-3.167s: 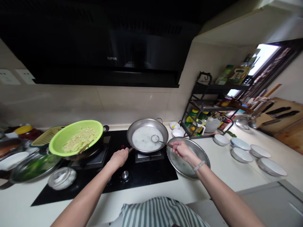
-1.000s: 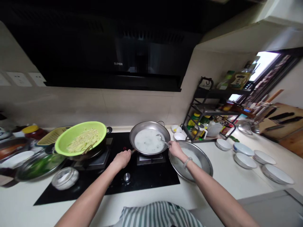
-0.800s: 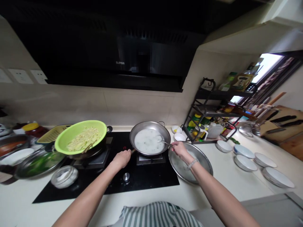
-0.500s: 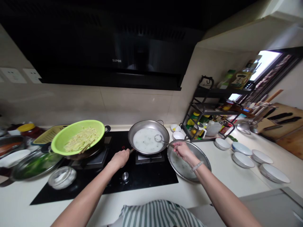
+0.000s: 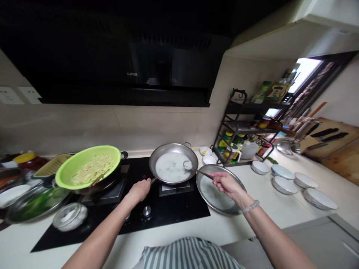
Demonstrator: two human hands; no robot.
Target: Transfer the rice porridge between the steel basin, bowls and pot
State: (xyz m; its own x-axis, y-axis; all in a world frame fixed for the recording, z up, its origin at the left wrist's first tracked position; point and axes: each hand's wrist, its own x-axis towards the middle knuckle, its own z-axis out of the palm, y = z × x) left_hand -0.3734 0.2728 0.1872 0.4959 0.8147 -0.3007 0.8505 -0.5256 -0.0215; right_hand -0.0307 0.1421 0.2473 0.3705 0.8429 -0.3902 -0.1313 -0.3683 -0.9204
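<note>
A steel wok (image 5: 155,157) stands on the right burner, with cloudy white liquid (image 5: 170,167) and dark bits in it. My left hand (image 5: 140,189) is closed round the wok's handle at its front left. My right hand (image 5: 226,184) grips a ladle (image 5: 206,174) by its handle; the ladle's bowl lies in the liquid at the wok's right side. Beneath my right hand sits a wide steel basin (image 5: 241,182), which holds a thin layer of similar cloudy liquid.
A green colander (image 5: 62,175) of pale shredded food rests over a pan on the left burner. A glass jar (image 5: 70,216) and a lidded pan (image 5: 39,203) are nearby. A spice rack (image 5: 238,130) stands behind the basin. Several bowls (image 5: 283,185) are at right.
The ladle has moved about in the liquid, and my right hand has shifted right and away from the wok. My left hand has kept its hold on the handle. The view swings slightly.
</note>
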